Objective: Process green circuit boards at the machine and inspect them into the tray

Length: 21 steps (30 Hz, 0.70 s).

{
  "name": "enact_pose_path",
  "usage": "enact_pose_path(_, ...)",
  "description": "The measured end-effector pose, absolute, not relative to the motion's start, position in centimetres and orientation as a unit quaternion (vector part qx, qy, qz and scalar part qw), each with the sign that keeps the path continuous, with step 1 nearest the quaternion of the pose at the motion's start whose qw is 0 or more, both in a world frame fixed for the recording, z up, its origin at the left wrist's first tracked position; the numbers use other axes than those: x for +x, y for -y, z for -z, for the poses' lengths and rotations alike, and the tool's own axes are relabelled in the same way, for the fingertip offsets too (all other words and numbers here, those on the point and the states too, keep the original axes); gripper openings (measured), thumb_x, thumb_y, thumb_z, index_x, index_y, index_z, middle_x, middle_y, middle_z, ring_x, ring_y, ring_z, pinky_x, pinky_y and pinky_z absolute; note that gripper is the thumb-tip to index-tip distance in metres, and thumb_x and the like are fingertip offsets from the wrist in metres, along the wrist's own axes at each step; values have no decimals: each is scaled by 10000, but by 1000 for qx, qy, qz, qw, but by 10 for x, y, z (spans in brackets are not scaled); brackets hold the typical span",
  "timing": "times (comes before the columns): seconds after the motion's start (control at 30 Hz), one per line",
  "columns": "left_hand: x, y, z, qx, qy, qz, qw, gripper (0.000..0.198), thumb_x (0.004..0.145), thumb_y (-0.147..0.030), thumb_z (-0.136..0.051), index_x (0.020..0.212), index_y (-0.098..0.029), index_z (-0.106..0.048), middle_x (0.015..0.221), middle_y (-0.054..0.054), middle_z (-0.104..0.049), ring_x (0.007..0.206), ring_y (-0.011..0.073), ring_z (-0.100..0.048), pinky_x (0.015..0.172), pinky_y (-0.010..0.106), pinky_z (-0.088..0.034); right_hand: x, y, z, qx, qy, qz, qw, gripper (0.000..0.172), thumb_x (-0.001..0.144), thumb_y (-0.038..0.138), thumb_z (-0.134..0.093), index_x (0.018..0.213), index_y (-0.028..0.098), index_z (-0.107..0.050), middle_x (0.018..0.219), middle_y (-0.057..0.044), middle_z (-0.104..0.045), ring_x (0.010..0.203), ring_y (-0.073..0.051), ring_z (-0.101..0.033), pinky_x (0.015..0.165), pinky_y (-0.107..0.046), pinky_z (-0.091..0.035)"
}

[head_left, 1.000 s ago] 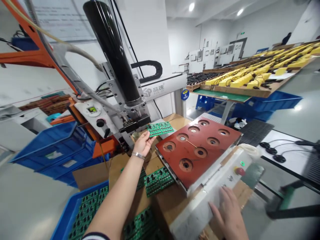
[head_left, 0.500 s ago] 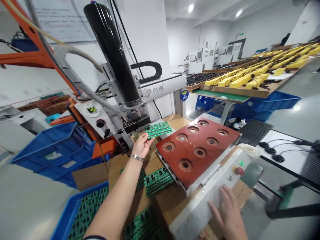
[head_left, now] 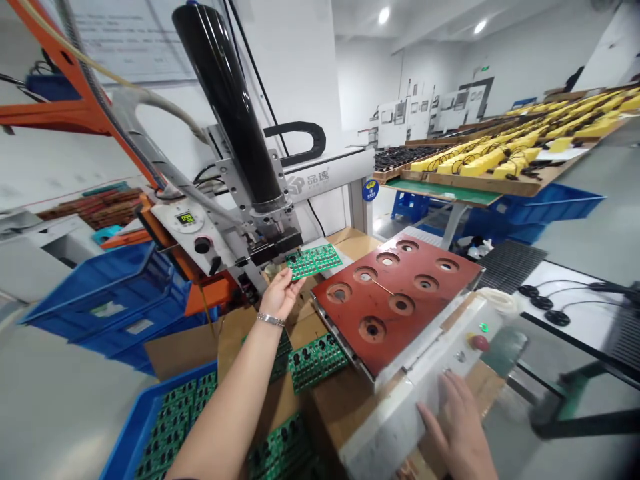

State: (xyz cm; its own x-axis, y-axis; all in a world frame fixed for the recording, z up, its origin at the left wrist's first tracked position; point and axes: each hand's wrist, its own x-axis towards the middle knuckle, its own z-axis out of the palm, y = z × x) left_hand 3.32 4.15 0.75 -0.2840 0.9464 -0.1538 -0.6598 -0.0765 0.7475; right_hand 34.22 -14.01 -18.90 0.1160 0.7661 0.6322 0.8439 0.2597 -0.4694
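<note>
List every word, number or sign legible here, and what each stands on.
"品速": the machine's pale beam; smaller letters beneath are too blurred.
"099", apparently: the lit display; its lower line is unclear.
Unreadable: round blue sticker, wall sheet, pale crate label, small green sign.

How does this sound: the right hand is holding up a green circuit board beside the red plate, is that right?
Not quite: the head view shows the left hand holding the green circuit board, while the right hand is at the white control panel. The rest stands: the board is held up beside the red plate.
</note>
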Motion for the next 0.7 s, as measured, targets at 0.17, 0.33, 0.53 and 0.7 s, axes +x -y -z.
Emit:
enact_pose_path(0.17,34,-40,-7,192,-379,-706,567,183,844,-204,-569,1015,-148,-599,970,50,-638,742,158,-624,616,333,-540,342,140,188,-607,663,43,437,656,828,572,-447,1293,118,-363,1259,-196,-443,1209,-359,-407,957,-573,-402)
enact_pose_path(0.33,31,-37,-3,199,-379,-701,571,169,841,-191,-572,1000,-144,-601,954,45,-639,731,154,-623,610,328,-540,342,140,188,-608,662,40,436,657,829,576,-443,1304,131,-350,1274,-189,-434,1220,-352,-399,964,-568,-398)
enact_pose_path(0.53,28,-32,-3,197,-379,-702,570,152,840,-184,-571,983,-142,-604,933,39,-640,712,147,-620,601,320,-539,341,139,188,-607,661,42,439,663,827,587,-435,1295,124,-358,1260,-193,-442,1212,-355,-406,962,-572,-398)
enact_pose_path(0.7,29,-35,-6,195,-375,-709,565,160,841,-187,-572,991,-143,-604,949,44,-641,733,154,-624,609,325,-540,341,140,187,-610,658,40,439,651,829,572,-445,1304,136,-354,1270,-187,-440,1219,-357,-400,965,-578,-395)
